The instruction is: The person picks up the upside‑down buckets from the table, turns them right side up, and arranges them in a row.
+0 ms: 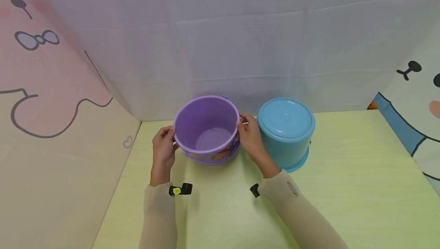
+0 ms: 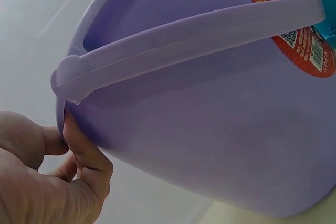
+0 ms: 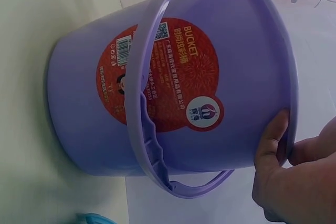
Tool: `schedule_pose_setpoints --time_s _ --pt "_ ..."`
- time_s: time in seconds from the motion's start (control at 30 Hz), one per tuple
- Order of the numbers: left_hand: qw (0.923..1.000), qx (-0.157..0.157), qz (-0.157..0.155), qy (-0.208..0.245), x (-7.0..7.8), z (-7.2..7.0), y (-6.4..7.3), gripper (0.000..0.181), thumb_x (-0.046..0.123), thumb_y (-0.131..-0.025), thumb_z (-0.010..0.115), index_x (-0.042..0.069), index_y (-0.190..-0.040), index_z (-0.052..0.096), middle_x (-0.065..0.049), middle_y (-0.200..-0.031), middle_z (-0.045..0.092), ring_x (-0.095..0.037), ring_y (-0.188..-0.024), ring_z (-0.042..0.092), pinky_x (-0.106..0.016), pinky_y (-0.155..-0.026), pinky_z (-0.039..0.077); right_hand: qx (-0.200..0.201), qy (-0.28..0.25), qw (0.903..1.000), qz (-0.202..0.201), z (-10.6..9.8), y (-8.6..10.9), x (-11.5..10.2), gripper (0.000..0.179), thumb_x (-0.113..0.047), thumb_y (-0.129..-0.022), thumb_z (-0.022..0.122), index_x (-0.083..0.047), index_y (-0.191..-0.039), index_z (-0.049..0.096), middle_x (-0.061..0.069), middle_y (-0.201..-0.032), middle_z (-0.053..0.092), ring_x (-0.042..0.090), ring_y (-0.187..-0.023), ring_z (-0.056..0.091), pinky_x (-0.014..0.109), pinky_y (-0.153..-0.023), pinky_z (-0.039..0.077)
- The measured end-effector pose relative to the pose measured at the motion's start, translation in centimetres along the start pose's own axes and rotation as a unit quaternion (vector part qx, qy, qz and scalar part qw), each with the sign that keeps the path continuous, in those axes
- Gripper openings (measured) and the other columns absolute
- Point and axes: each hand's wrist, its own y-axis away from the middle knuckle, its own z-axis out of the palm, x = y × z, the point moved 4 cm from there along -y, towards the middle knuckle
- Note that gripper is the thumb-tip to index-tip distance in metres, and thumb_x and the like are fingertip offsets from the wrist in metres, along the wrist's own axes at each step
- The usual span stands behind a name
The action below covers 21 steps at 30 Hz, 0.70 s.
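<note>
A purple bucket (image 1: 189,123), mouth up and tilted slightly toward me, is between my two hands near the back of the table. My left hand (image 1: 163,147) pinches its rim on the left side, fingers and thumb on either side of the edge. On the opposite side my right hand (image 1: 250,136) pinches the rim the same way. The purple handle (image 2: 199,35) hangs down along the front. A red round label (image 3: 189,77) shows on the bucket's outer wall. Whether the base touches the table cannot be told.
A light blue bucket (image 1: 283,149) stands upside down on the pale yellow-green table (image 1: 220,211), just right of my right hand. Behind runs a white cloth wall (image 1: 240,50). Cartoon-printed cloths hang at the left (image 1: 51,107) and right sides.
</note>
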Motion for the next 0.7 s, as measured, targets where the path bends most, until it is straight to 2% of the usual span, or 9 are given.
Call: schedule_pose_setpoints --time_s 0.13,0.4,0.7 --pt "1.0000 0.000 -0.001 0.000 0.01 0.10 -0.14 0.013 0.014 -0.110 0.058 0.002 -0.110 0.061 0.005 -0.085 0.061 -0.005 -0.071 0.058 -0.016 -0.058 0.050 0.004 0.007 1.0000 -0.004 0.07 -0.07 -0.16 0.038 0.006 -0.105 0.048 0.016 -0.141 0.053 0.020 -0.111 0.055 0.004 -0.071 0.055 0.023 -0.064 0.053" --pt "1.0000 0.001 -0.002 -0.002 0.04 0.24 -0.18 0.016 0.015 -0.110 0.057 0.001 -0.113 0.061 0.004 -0.088 0.061 -0.006 -0.073 0.059 -0.016 -0.059 0.050 0.008 0.016 0.9998 -0.004 0.06 -0.13 -0.32 0.039 0.005 -0.106 0.047 0.017 -0.143 0.052 0.022 -0.113 0.055 0.004 -0.072 0.055 0.020 -0.062 0.052" --pt "0.9999 -0.002 -0.015 0.004 -0.48 0.15 -0.14 0.022 0.020 -0.111 0.057 0.002 -0.121 0.061 0.002 -0.099 0.060 -0.007 -0.082 0.060 -0.015 -0.065 0.051 0.008 0.026 0.9996 -0.011 0.07 0.00 0.04 0.039 0.002 -0.108 0.047 0.016 -0.145 0.051 0.025 -0.113 0.057 0.011 -0.076 0.058 0.019 -0.063 0.051"
